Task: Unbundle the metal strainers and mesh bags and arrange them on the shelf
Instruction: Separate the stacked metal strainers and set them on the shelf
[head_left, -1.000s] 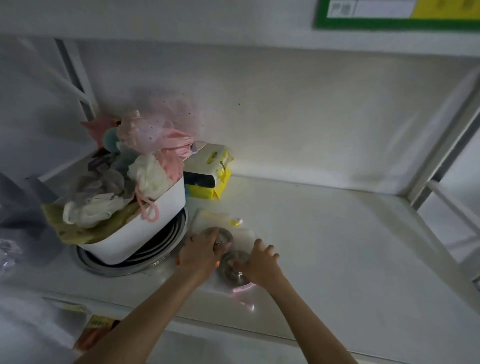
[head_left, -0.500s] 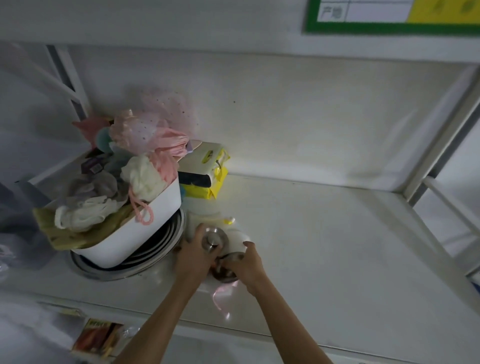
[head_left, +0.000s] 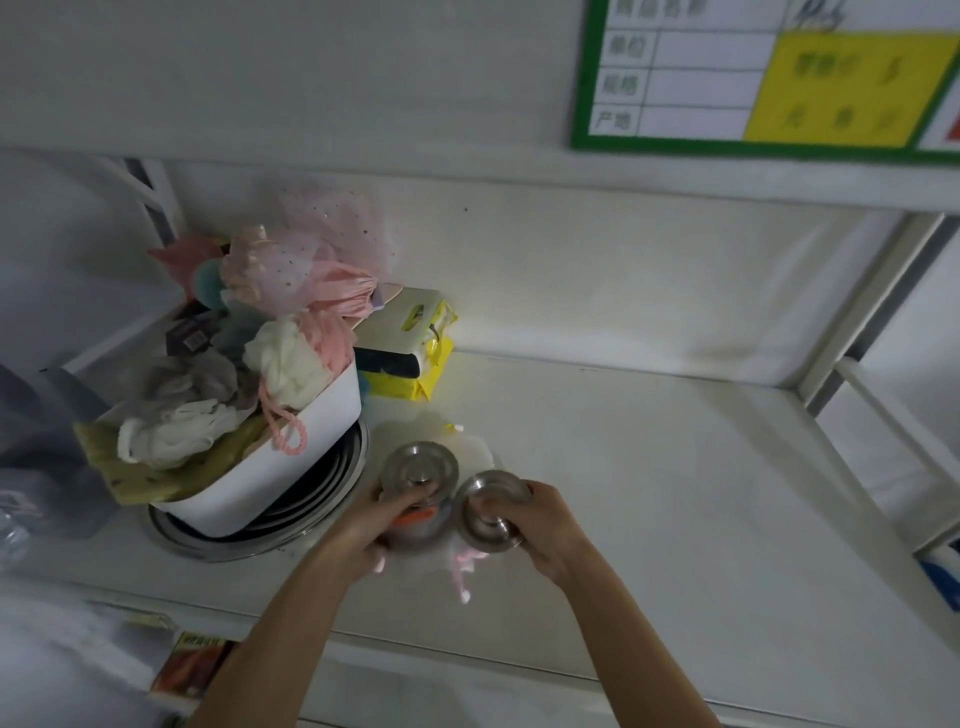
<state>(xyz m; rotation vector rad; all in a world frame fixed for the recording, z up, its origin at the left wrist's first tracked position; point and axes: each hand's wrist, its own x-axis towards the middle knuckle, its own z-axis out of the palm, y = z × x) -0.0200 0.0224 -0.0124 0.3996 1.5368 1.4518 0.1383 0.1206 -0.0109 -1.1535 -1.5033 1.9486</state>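
Two round metal strainers are held just above the white shelf (head_left: 649, 493). My left hand (head_left: 374, 525) grips the left metal strainer (head_left: 420, 470), whose flat ringed top with a centre knob faces up; something orange shows under it. My right hand (head_left: 540, 519) is closed around the right metal strainer (head_left: 485, 512), tilted on its side right next to the first. Beneath them lies a pale mesh bag (head_left: 467, 449) with a pink ribbon (head_left: 462, 566) trailing toward the shelf's front edge.
At the left, a white tub (head_left: 291, 467) heaped with pink and white mesh puffs (head_left: 291, 291) stands on stacked metal basins (head_left: 311, 514). Yellow packets (head_left: 410, 348) lie behind it. A shelf post (head_left: 857, 312) rises at right; a price label (head_left: 769, 78) hangs above.
Both hands have lifted the strainers off the shelf and pulled them apart; the right one is now tipped on its side. The camera has tilted up slightly.
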